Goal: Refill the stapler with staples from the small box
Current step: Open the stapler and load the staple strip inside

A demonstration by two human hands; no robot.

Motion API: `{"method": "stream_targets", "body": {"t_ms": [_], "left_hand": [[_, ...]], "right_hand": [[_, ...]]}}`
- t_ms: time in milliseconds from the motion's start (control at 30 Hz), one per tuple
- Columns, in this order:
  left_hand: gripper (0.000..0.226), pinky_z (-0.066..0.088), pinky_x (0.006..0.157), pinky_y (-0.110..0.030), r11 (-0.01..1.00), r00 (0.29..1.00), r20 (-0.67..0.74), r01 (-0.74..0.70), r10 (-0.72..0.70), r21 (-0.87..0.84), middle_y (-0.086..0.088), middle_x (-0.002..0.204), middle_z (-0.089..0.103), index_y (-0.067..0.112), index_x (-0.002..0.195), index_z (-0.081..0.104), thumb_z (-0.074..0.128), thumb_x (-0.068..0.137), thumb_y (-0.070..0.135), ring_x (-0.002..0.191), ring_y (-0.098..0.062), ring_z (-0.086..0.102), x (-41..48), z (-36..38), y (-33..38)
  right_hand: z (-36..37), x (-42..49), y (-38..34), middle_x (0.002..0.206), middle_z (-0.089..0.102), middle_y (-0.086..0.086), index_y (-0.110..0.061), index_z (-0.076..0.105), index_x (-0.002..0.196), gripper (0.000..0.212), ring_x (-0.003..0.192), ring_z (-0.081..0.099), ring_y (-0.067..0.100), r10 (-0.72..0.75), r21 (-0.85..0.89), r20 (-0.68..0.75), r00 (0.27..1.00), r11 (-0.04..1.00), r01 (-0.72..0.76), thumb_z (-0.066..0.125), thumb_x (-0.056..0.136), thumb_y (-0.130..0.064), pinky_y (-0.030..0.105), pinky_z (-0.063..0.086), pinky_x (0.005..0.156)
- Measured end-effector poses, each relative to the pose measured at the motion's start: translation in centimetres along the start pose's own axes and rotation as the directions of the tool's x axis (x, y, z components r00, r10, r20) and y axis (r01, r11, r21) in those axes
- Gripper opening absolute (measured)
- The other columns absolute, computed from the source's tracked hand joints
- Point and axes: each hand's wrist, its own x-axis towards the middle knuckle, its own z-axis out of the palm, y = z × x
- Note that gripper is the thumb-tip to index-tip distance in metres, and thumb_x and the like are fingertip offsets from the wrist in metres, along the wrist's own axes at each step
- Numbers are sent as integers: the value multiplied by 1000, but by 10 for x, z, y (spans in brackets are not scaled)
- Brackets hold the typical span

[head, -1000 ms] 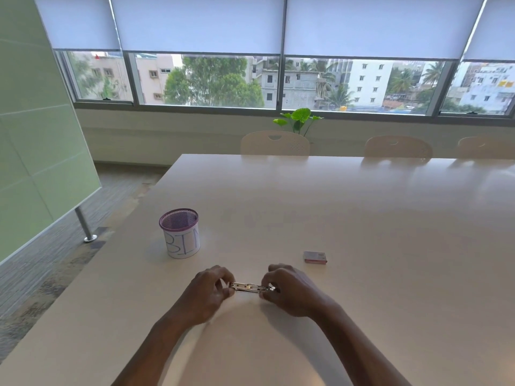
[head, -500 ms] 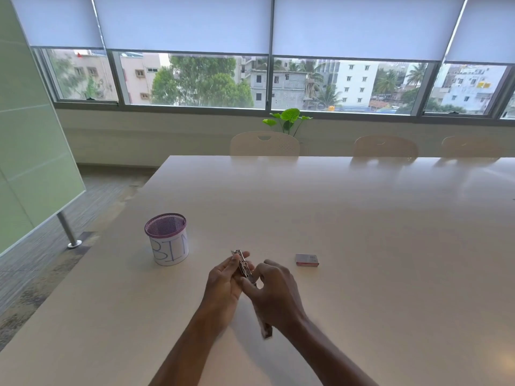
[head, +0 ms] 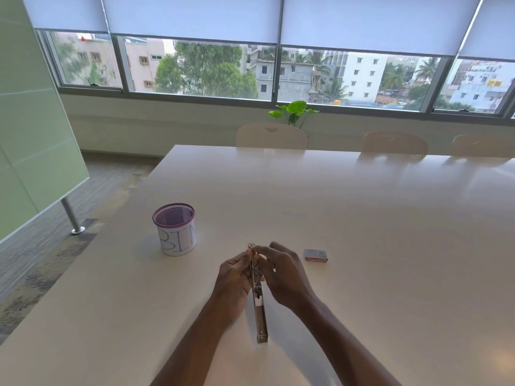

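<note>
A long, pale, glossy worktop (head: 348, 218) runs towards a row of windows (head: 211, 71) with roller blinds half down; three cream chairs (head: 271, 136) stand at its far edge, a leafy green plant (head: 294, 111) behind them. A frosted green panel (head: 30, 135) on a metal leg stands at the left over grey carpet. On the worktop a round purple mesh cup (head: 175, 229), wrapped in white paper lettered in blue, stands to the left of the hands. The left hand (head: 234, 277) and right hand (head: 281, 274) both pinch the far end of the slim, shiny metal stapler (head: 259, 307), which lies lengthwise between them, near end pointing at the wearer; each grip is pressed on it. The small box (head: 315, 255), flat and reddish-grey, lies just right of the right hand
</note>
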Motion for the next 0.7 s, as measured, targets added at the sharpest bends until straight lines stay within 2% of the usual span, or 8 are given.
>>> {"method": "stream_targets", "body": {"t_ms": [133, 200, 267, 400, 500, 567, 700], "left_hand": [[27, 57, 60, -26, 1000, 1000, -17, 8, -9, -11, -20, 83, 64, -5, 98, 68, 45, 97, 9, 68, -20, 66, 1, -1, -1], [27, 57, 57, -25, 1000, 1000, -27, 14, -15, -12, -17, 79, 65, -4, 96, 70, 45, 97, 8, 64, -18, 66, 1, 0, -1], [29, 56, 56, -25, 1000, 999, -37, 17, -17, 3, -17, 78, 65, -1, 92, 72, 45, 97, 8, 64, -18, 65, 1, 0, -2], [29, 52, 67, -33, 998, 998, -54, 19, -16, 54, -26, 93, 61, -2, 97, 73, 48, 97, 13, 81, -30, 60, 2, -3, -5], [29, 52, 64, -32, 997, 996, -84, 9, -3, 73, -24, 87, 62, 0, 93, 74, 48, 97, 12, 74, -28, 61, 3, -3, -6], [29, 51, 64, -32, 996, 995, -98, -6, 15, 90, -24, 86, 62, 0, 90, 74, 48, 96, 12, 72, -28, 60, 2, -1, -5], [31, 54, 55, -27, 994, 988, -150, -15, 31, 104, -19, 74, 68, -1, 84, 73, 47, 97, 9, 63, -24, 65, 1, 2, -4]], "right_hand": [[-1, -1, -2, 84, 53, -16, -26, 67, 115, 25, 71, 44, -3, -37, -67, -31, 999, 997, 34, 53, 95, -24, 10, 31, 62], [0, -2, -3, 87, 53, -18, -26, 67, 114, 23, 71, 43, -7, -32, -63, -41, 999, 998, 29, 55, 94, -24, 5, 29, 64], [1, -3, -3, 92, 60, -15, -27, 66, 113, 23, 73, 43, -4, -29, -61, -42, 999, 998, 26, 54, 94, -24, 5, 30, 66], [2, -4, -3, 100, 65, -12, -27, 63, 111, 21, 77, 44, -3, -19, -56, -48, 999, 998, 17, 53, 94, -25, 13, 36, 69], [2, -4, -4, 99, 66, -11, -26, 65, 111, 20, 80, 45, -3, -36, -85, -29, 999, 996, 33, 51, 96, -28, 18, 38, 71], [3, -3, -5, 93, 65, -13, -25, 66, 105, 17, 74, 45, -2, -28, -80, -32, 999, 996, 25, 52, 96, -28, 18, 36, 68], [4, -4, -6, 67, 50, -18, -24, 67, 96, 13, 58, 47, -1, 27, -14, -22, 999, 1000, -27, 55, 92, -24, 14, 33, 56]]}}
